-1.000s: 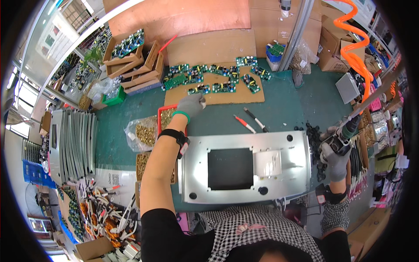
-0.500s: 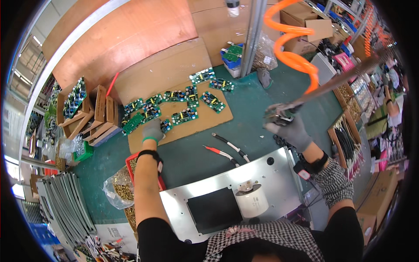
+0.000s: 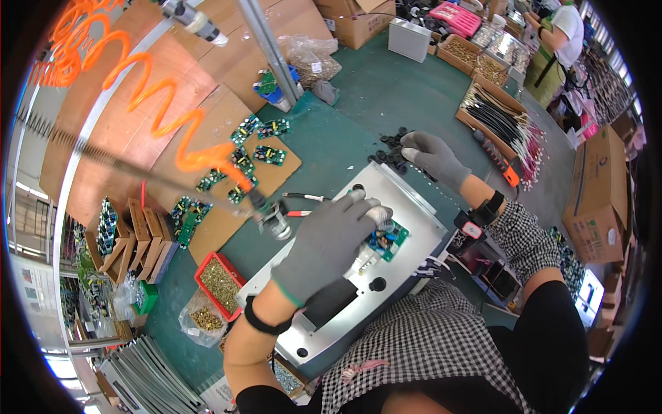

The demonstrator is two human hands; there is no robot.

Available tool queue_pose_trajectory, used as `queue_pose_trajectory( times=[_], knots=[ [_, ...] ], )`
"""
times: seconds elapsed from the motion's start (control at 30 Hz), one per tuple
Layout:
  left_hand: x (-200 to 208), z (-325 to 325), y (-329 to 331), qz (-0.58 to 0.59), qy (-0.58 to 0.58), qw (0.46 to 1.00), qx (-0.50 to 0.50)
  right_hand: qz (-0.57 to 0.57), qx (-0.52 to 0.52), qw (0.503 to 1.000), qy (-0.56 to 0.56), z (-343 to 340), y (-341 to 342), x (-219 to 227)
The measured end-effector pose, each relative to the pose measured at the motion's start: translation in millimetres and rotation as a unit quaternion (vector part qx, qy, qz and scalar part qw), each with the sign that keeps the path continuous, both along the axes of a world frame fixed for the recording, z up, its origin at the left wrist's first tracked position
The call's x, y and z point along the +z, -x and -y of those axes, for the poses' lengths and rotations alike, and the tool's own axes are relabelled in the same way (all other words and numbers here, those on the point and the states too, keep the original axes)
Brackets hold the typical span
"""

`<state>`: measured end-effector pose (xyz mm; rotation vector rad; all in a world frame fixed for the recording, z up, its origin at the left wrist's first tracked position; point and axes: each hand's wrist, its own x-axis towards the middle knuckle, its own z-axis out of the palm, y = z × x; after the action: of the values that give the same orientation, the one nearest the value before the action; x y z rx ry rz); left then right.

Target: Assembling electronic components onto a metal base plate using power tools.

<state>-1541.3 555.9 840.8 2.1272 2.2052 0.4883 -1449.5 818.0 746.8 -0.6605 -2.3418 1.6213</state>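
Observation:
My left hand [image 3: 331, 241], in a grey glove, lies on a silver metal panel [image 3: 414, 200] and holds a small green circuit board [image 3: 387, 239] down on it. The palm covers part of the board. My right hand [image 3: 433, 157], also gloved, reaches past the panel's far corner. Its bent fingers rest on a pile of small black round parts [image 3: 387, 146] on the green table. Whether it grips one is hidden. An air screwdriver [image 3: 274, 222] hangs on an orange coiled hose [image 3: 165, 96] just left of my left hand.
Two red-handled tools [image 3: 303, 199] lie beside the panel. A red tray of brass screws [image 3: 219, 283] and a bag of screws [image 3: 200, 317] sit at its left. More green boards [image 3: 241, 165] lie on cardboard. Boxes of cables [image 3: 503, 124] stand far right, where another person stands.
My left hand came back from the boards on the cardboard to the panel with a green board. My right hand left the air screwdriver and moved to the black parts.

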Motion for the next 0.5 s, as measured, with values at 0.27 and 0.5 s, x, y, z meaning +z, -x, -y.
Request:
queue_pose_trajectory(
  times=[0.27, 0.5],
  knots=[
    [-46.0, -59.7, -23.9, -0.124, 0.193, 0.971, -0.074, 0.070, -0.057, 0.996, 0.013, -79.1, -89.3, -45.7],
    [-54.1, -58.5, -30.7, -0.095, 0.211, 0.972, -0.030, 0.149, -0.151, 0.953, -0.217, -175.8, -135.2, -87.4]
  ],
)
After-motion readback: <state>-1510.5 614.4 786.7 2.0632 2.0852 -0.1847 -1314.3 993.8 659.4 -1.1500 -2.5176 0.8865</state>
